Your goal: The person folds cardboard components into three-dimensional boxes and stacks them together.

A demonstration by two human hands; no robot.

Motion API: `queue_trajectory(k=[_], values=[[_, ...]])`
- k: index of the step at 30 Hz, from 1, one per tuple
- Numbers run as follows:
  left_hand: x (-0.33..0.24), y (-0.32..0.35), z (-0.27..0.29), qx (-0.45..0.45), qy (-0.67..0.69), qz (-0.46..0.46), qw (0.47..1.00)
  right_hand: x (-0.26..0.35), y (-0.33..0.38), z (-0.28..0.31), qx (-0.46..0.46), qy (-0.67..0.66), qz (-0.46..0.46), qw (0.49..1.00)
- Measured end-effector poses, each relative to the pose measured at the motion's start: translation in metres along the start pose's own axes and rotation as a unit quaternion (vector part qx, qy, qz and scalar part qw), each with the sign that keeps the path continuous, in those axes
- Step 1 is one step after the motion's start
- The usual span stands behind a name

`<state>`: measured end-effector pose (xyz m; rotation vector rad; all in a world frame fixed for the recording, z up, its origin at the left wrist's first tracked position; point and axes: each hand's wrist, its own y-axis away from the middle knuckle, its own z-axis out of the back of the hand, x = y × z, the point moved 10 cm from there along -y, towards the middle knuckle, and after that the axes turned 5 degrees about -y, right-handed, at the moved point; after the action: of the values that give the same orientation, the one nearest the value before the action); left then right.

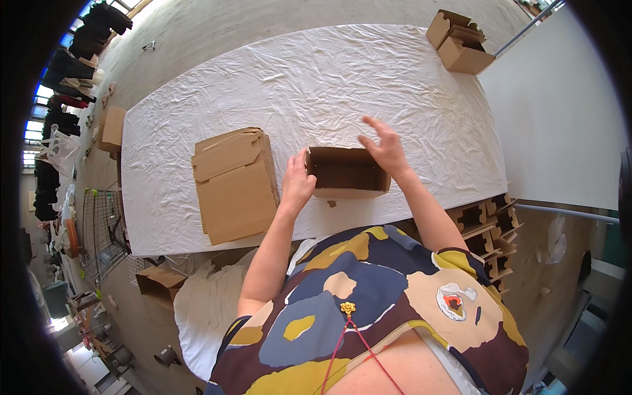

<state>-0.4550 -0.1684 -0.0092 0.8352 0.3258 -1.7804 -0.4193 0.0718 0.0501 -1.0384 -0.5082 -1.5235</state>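
An open-topped brown cardboard box [349, 193] stands on the white-covered table in front of me, its dark inside facing up. My left hand [298, 182] grips the box's left end wall, with fingers bent over the edge. At the opposite end my right hand [387, 150] is raised by the far right corner, its fingers spread and holding nothing. Whether the right palm touches the box wall I cannot tell. Left of my left hand lies a stack of flat, folded cardboard boxes [236, 187].
A wrinkled white cloth covers the table [316, 79]. Formed boxes [464, 52] sit at its far right corner. Several more boxes [490, 230] are piled below the right edge. One open box [160, 284] stands low at the left, near a wire rack [104, 227]. A white panel [559, 125] rises on the right.
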Motion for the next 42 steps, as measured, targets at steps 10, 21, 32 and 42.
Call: queue_trajectory(k=[10,21,32,42], values=[[0.039,-0.005,-0.041,0.066,0.351,0.048,0.933,-0.103,0.112,-0.025,-0.005,-0.395,-0.373,0.84],[0.042,0.01,-0.075,0.181,0.485,0.07,0.853,-0.102,0.109,-0.025,0.051,-0.467,-0.302,0.83],[0.024,-0.001,-0.042,0.078,0.316,-0.049,0.944,-0.121,0.096,-0.037,0.085,-0.248,-0.29,0.92],[0.003,-0.015,-0.008,-0.099,0.039,-0.025,0.994,-0.103,0.063,-0.015,0.014,-0.035,-0.237,0.971]])
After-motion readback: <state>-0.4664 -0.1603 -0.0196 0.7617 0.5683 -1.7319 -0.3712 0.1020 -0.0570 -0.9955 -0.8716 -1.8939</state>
